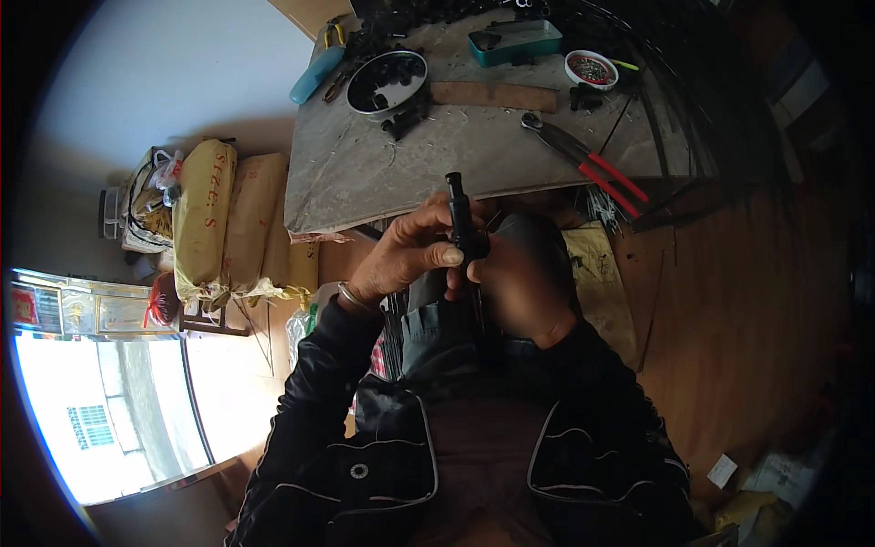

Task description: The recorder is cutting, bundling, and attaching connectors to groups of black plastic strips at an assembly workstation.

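My left hand (415, 248) grips a black tubular part (460, 208) between thumb and fingers. The part stands nearly upright above my lap, with a narrow stepped neck at the top and a wider lower body. A bracelet circles my left wrist. My right hand (524, 290) is closed at the lower end of the same part, its thumb tip against it. Most of the right hand is blurred, so its other fingers do not show clearly. Below the hands, something thin and dark runs down against my dark clothing; its kind cannot be made out.
Ahead is a grey table (337, 187) with a metal bowl (387, 114) of black pieces, a teal tray (515, 44), a small white bowl (591, 69) of small metal bits, a wooden strip (492, 95) and red-handled cutters (597, 169). Yellow sacks (205, 219) stand left.
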Tool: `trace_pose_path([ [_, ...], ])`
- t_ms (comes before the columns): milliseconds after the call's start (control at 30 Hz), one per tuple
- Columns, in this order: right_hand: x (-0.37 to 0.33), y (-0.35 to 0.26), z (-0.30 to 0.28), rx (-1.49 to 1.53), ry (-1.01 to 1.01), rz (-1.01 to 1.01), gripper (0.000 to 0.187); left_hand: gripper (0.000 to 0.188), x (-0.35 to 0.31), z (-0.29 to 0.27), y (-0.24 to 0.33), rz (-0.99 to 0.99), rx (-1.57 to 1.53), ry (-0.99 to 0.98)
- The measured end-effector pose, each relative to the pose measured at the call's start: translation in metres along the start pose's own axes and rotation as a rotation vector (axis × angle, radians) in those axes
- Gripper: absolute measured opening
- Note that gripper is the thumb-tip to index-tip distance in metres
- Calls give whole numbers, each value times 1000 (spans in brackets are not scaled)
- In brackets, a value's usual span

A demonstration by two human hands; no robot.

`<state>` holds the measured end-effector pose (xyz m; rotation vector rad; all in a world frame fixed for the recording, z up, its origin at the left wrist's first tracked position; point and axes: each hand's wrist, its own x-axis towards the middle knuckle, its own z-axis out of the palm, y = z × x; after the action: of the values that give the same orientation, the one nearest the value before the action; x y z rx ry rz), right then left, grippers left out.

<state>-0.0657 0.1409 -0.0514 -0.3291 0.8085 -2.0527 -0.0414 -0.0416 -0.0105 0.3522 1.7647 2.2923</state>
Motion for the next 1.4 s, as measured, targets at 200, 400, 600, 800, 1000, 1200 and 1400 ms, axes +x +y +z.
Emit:
trace_pose_path([
  [200, 0, -1, -7, 8, 162, -80, 31, 61, -16, 17, -3, 156, 331, 444],
  [400, 4, 1, -14, 19, 310, -139, 21, 84, -43, 84, 17, 105, -100, -156],
  [600, 16, -1, 8, -168, 494, -361, 22, 50, -2, 67, -1, 74, 74, 637],
  [800, 19, 17, 22, -233, 481, -566, 31, 37, 9, 57, -9, 144, 141, 677],
  [1000, 14, 15, 18, -659, 488, -667, 30, 29, 3, 55, 4, 64, 91, 641],
  [1200, -4, -5, 14, -807, 449, -409, 20, 27, -3, 53, -4, 108, 146, 661],
  [1400, -2, -15, -3, -449, 218, -134, 19, 26, -11, 59, -6, 179, 60, 661],
])
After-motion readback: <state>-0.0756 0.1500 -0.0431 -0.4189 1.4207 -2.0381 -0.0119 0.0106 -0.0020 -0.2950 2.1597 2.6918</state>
